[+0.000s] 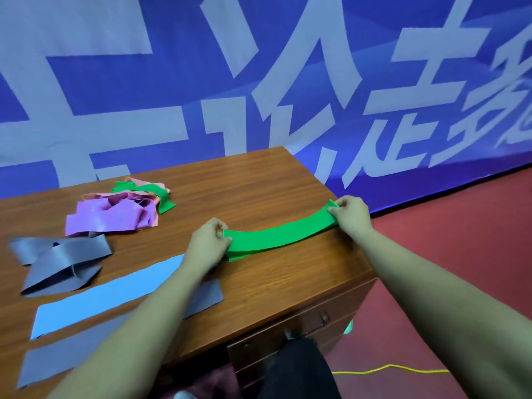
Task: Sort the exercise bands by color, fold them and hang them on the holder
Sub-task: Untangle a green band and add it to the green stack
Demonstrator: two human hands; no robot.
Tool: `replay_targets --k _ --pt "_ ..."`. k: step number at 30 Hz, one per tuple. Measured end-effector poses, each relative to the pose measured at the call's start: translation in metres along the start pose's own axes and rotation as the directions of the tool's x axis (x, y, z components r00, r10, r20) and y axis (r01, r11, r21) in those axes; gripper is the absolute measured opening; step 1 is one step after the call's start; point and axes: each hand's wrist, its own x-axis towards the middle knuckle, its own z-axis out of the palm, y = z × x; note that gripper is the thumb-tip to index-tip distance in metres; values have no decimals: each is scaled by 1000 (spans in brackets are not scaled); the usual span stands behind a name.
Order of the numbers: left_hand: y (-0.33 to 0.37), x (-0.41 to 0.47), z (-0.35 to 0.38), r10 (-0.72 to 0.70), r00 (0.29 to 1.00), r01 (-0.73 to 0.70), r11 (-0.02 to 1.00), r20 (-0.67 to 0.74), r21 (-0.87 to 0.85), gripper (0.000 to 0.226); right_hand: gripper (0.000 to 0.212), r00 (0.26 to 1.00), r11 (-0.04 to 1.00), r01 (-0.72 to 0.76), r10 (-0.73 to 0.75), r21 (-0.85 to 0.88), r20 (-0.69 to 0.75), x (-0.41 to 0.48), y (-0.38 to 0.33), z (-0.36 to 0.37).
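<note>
A folded green exercise band point(276, 236) lies in a shallow arc on the wooden desk point(259, 182) near its right edge. My left hand point(207, 244) pinches its left end and my right hand point(352, 216) pinches its right end. A blue band point(106, 295) lies flat under my left forearm, with a flat grey band point(72, 355) in front of it. A crumpled grey band point(60, 263) sits at the left. Behind it is a heap of purple point(109, 216), pink and green bands point(159, 195). No holder is in view.
A blue banner point(259, 67) with large white characters hangs behind the desk. The desk front has drawers with handles point(305, 326). A red floor point(446, 269) lies to the right, with a yellow cord point(388, 370) across it. My dark trouser leg shows at the bottom.
</note>
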Motion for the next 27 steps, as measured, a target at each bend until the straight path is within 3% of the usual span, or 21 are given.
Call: replay_targets --k 12,16,19,23,27 --pt "-5 3 34 124 992 -118 960 -8 253 25 7 1000 992 1 -4 -126 -26 18 23 29" --pt "-11 -2 36 215 974 -179 927 -75 329 11 23 987 975 74 -102 -210 -127 13 28 38" --pt "-17 -3 34 266 961 -216 891 -72 400 9 18 966 948 107 -170 -300 -195 9 34 38" --pt "-16 2 28 257 966 -236 877 5 419 13 19 964 866 117 -216 -486 -153 8 26 37" --pt "-19 11 5 235 972 -215 893 -4 397 16 30 941 841 301 -340 -450 -7 -5 -21 50"
